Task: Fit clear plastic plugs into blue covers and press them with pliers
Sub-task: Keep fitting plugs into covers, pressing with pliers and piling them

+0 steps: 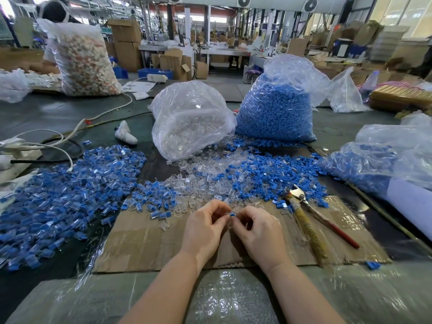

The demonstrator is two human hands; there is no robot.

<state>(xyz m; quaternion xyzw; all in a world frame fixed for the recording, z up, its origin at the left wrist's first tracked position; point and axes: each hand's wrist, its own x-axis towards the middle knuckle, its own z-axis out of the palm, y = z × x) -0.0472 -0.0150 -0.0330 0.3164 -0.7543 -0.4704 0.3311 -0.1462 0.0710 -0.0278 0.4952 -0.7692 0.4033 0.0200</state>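
Observation:
My left hand and my right hand meet over a flat cardboard sheet. Between their fingertips they pinch a small blue cover with a clear plug against it; which hand holds which piece I cannot tell. The pliers lie on the cardboard to the right of my right hand, jaws pointing away. Loose clear plugs and blue covers are scattered beyond the hands. A heap of assembled blue-and-clear pieces covers the left.
A clear bag of plugs and a bag of blue covers stand behind the loose parts. Another bag of blue pieces lies at the right. White cables and a power strip sit at the left. Bubble wrap covers the near edge.

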